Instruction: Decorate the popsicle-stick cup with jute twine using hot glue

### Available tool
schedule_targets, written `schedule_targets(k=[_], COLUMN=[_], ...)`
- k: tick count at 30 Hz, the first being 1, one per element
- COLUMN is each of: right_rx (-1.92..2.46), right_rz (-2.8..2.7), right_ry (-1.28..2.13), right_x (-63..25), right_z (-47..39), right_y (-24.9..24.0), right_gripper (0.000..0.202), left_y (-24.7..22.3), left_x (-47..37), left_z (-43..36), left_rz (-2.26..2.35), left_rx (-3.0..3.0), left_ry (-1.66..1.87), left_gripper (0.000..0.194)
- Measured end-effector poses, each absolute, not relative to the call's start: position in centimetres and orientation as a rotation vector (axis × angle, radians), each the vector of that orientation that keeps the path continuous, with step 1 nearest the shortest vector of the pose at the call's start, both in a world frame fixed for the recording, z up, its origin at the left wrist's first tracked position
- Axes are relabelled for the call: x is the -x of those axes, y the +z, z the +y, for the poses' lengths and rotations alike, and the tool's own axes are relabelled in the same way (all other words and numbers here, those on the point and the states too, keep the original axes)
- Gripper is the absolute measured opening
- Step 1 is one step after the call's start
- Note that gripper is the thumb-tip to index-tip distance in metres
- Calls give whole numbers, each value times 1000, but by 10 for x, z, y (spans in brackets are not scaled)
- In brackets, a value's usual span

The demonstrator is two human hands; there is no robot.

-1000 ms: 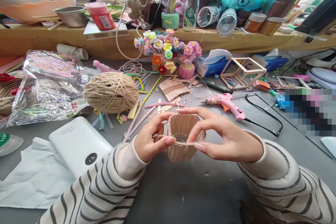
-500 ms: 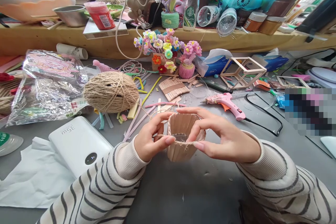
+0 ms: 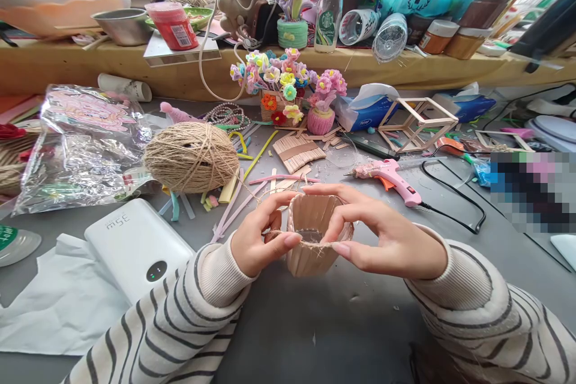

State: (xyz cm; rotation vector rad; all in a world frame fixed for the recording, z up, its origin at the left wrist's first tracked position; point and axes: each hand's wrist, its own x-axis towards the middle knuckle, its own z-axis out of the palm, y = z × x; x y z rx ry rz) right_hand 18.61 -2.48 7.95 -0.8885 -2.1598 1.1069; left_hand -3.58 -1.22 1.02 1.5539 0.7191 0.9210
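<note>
A small cup-shaped basket (image 3: 308, 262) of upright wooden craft sticks is held above the grey table, its opening tilted toward me. Along its near rim runs jute twine (image 3: 318, 246). My left hand (image 3: 256, 240) is closed at the rim's left side, thumb pressing the twine there; the strand passes by its fingers. On the right, my right hand (image 3: 387, 237) pinches the rim, thumb outside and a finger inside the basket. From my left hand the strand leads back to a large ball of jute twine (image 3: 191, 159).
A pink glue gun (image 3: 389, 180) with a black cord lies at the right. Craft sticks (image 3: 299, 153) lie behind the basket. To the left are a white power bank (image 3: 137, 252) and a clear plastic bag (image 3: 85, 150). Pipe-cleaner flowers (image 3: 283, 81) stand at the back.
</note>
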Motion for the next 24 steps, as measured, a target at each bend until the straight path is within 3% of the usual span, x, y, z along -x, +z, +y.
schedule_targets(k=[24], right_rx=[963], right_rz=[-2143], right_ry=[1014], right_x=[-178], right_z=[-30], right_y=[74], right_gripper=[11], left_y=[11], left_x=[39], left_z=[-13], left_rz=[771], left_rx=[-1595], left_ry=[867], left_gripper=[60])
